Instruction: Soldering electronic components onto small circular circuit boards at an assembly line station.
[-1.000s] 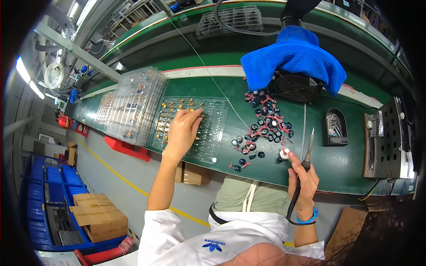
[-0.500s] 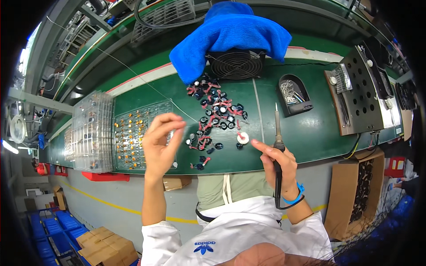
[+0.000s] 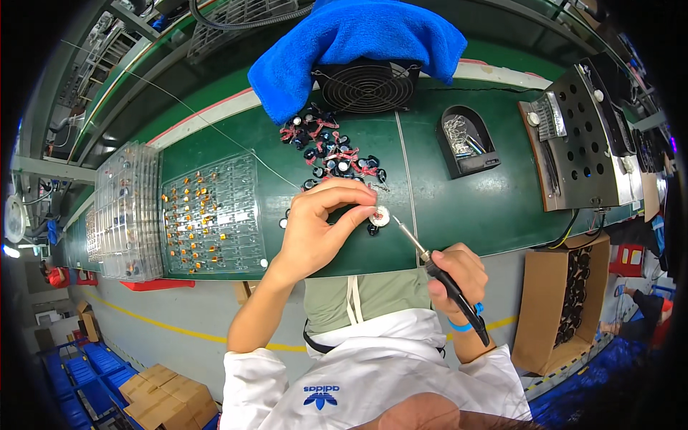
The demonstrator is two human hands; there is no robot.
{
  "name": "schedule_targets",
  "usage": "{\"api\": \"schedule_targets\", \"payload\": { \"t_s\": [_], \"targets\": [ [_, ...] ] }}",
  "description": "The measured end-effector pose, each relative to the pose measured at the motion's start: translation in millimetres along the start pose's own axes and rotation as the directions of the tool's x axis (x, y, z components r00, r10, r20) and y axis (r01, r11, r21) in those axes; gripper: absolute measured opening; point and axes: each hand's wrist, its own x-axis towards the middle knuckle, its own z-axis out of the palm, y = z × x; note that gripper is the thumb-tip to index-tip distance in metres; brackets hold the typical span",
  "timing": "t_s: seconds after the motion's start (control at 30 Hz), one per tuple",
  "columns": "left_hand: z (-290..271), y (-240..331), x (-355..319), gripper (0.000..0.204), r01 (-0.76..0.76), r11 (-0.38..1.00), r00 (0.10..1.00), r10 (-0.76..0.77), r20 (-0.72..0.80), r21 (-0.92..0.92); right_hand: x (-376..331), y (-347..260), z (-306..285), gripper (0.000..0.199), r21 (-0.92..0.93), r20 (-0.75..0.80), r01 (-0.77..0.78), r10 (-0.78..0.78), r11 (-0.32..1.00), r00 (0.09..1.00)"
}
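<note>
Our right hand (image 3: 460, 274) grips a soldering iron (image 3: 450, 287); our left hand (image 3: 322, 226), nearly closed beside a white disc (image 3: 383, 217), perhaps holds something.

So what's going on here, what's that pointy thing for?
The pointy thing is a soldering iron, a hot-tip tool, in the person's right hand. Its tip is near a small round white piece. The left hand's fingertips are at that piece; whether they pinch anything is too small to tell. Dark parts with pink wires lie beyond.
</note>
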Motion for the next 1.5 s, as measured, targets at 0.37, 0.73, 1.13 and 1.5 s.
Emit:
{"api": "schedule_targets", "payload": {
  "t_s": [0.37,0.73,1.13,1.5],
  "targets": [
    [4.2,-2.2,0.6,0.012,0.061,0.997,0.998,-0.061,0.014,-0.045,3.2,2.3,4.3,0.031,-0.075,0.056,0.021,-0.017,0.997,0.998],
    [3.8,-4.8,1.3,0.012,0.039,0.999,0.999,-0.039,0.014,-0.011,6.0,1.4,5.0,0.028,-0.095,0.089,0.027,-0.019,0.995,0.996],
    [3.3,-6.3,0.9,0.011,0.014,1.000,1.000,-0.014,0.023,0.014,4.5,3.3,6.1,0.028,-0.079,0.082,0.035,-0.029,0.996,0.996],
    [3.5,-6.4,0.2,0.011,-0.002,0.999,1.000,0.001,0.025,0.053,-1.6,3.4,3.1,0.024,-0.045,0.013,0.015,-0.014,0.999,1.000]
  ]
}}
